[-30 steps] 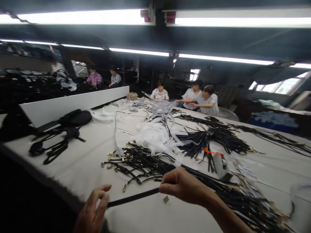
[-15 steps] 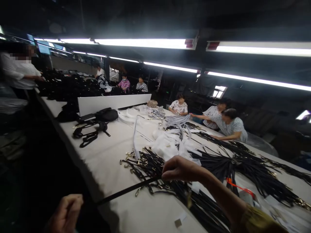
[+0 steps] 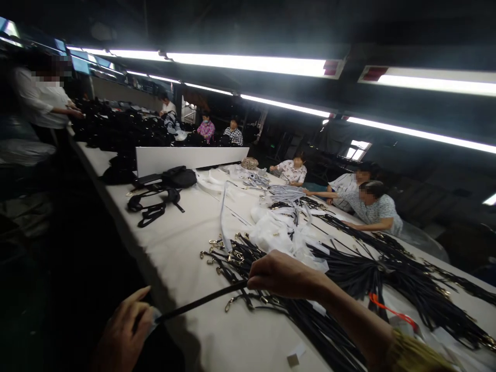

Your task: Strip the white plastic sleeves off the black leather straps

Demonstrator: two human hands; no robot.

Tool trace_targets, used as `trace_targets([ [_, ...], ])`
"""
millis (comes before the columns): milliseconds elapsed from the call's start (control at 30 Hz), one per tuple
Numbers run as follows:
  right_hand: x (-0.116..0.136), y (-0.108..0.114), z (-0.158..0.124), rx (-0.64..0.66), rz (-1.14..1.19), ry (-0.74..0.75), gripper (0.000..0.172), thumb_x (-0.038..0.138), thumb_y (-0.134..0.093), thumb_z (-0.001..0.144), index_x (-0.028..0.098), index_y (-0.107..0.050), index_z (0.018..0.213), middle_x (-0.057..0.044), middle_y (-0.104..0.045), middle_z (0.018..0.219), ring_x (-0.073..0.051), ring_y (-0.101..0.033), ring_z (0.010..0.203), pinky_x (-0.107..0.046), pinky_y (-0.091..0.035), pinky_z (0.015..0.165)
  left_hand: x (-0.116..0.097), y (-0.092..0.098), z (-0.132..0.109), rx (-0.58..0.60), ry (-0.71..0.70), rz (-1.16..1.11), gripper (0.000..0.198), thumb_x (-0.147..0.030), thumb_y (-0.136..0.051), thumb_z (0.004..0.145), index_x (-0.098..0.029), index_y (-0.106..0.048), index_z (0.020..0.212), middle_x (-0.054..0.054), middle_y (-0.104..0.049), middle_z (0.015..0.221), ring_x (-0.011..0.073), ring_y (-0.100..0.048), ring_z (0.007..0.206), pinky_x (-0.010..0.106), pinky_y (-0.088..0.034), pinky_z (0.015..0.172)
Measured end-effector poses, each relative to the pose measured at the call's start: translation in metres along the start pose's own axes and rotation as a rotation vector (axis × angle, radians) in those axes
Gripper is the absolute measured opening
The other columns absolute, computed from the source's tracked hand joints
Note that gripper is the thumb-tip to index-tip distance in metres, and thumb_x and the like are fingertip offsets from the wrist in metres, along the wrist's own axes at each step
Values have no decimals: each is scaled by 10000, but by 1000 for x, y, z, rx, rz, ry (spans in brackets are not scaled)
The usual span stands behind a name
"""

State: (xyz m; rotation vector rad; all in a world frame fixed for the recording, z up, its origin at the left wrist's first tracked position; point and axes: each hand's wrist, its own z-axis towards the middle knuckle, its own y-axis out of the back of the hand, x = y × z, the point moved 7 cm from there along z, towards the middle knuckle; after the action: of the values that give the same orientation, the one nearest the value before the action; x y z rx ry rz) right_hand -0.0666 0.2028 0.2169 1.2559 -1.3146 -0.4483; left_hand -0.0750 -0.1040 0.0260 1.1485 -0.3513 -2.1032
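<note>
My right hand [image 3: 277,276] is closed around a black strap [image 3: 205,299], above the near part of the table. The strap slants down to the left, past the table edge, toward my left hand [image 3: 126,325]. My left hand is off the table edge with its index finger stretched out and its fingers apart. A pale grey-blue patch [image 3: 154,321] shows beside it at the strap's lower end; I cannot make out what it is. Under and behind my right hand lies a bundle of black straps [image 3: 310,325] with gold metal clasps [image 3: 228,305].
White plastic wrapping [image 3: 271,232] and a grey strap [image 3: 225,217] lie mid-table. Black bags [image 3: 180,177] rest by a white board [image 3: 189,159]. More black straps [image 3: 411,279] and an orange cord [image 3: 391,310] are at right. Several people sit or stand around the table.
My left hand has risen and moved right toward the strap, its fingers opening out. My right hand keeps the strap, shifted slightly left. The view has turned a little.
</note>
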Motion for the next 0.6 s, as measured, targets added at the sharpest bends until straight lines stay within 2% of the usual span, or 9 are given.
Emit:
trace_targets([
  [100, 25, -15, 27, 17, -26, 44, 185, 331, -642, 840, 249, -741, 973, 29, -640, 627, -108, -555, 592, -224, -351, 578, -52, -13, 22, 84, 31, -191, 273, -413, -462, 876, -234, -602, 725, 84, -674, 1127, 248, -653, 1013, 371, -544, 888],
  [200, 43, -41, 51, 67, 56, 99, 318, 332, -689, 812, 245, -676, 1118, 46, -623, 603, -117, -583, 606, -228, -390, 613, -101, -21, 42, 184, 95, -409, 275, -423, -469, 903, -220, -606, 778, 101, -616, 1251, 261, -589, 1141, 378, -529, 921],
  [300, 49, -74, 68, 175, 286, 108, 181, 265, -665, 796, 183, -676, 958, 51, -599, 601, -100, -574, 546, -208, -414, 553, -128, -31, 49, 258, 101, -651, 302, -463, -500, 905, -212, -611, 778, 114, -578, 1294, 279, -548, 1197, 413, -468, 1009],
  [367, 42, -80, 75, 144, 509, 80, 97, 249, -624, 805, 160, -647, 834, 48, -584, 599, -87, -552, 515, -196, -410, 510, -127, -48, 41, 346, 112, -834, 381, -572, -495, 881, -212, -620, 893, 129, -547, 1323, 286, -555, 1183, 399, -495, 964],
  [433, 24, -70, 77, 32, 778, 26, 169, 322, -639, 815, 156, -609, 803, 55, -553, 556, -70, -486, 457, -183, -349, 447, -114, -74, 21, 537, 121, -907, 529, -695, -526, 797, -218, -615, 1008, 131, -603, 1232, 284, -611, 1071, 368, -543, 854],
  [467, 11, -59, 76, -53, 917, -3, 232, 376, -665, 805, 160, -585, 793, 64, -524, 526, -58, -431, 425, -178, -297, 417, -103, -88, 7, 661, 125, -871, 574, -732, -563, 739, -226, -626, 1004, 110, -658, 1117, 276, -642, 977, 352, -558, 792],
  [533, -25, -30, 67, -267, 1142, -56, 350, 465, -725, 760, 170, -536, 766, 80, -471, 492, -40, -333, 403, -179, -210, 401, -71, -108, -23, 876, 163, -673, 509, -734, -625, 667, -248, -655, 813, 33, -693, 792, 248, -664, 761, 329, -566, 681],
  [567, -46, -14, 59, -391, 1219, -73, 386, 484, -751, 736, 174, -521, 762, 82, -457, 495, -36, -310, 411, -180, -199, 409, -51, -109, -35, 904, 205, -552, 471, -725, -624, 669, -256, -639, 706, 1, -659, 662, 236, -655, 676, 329, -564, 636],
  [600, -68, -1, 48, -511, 1278, -92, 408, 489, -772, 715, 177, -514, 763, 80, -455, 507, -34, -301, 423, -180, -203, 420, -31, -104, -41, 874, 254, -443, 464, -716, -610, 690, -257, -610, 627, -20, -617, 580, 225, -644, 612, 337, -563, 606],
])
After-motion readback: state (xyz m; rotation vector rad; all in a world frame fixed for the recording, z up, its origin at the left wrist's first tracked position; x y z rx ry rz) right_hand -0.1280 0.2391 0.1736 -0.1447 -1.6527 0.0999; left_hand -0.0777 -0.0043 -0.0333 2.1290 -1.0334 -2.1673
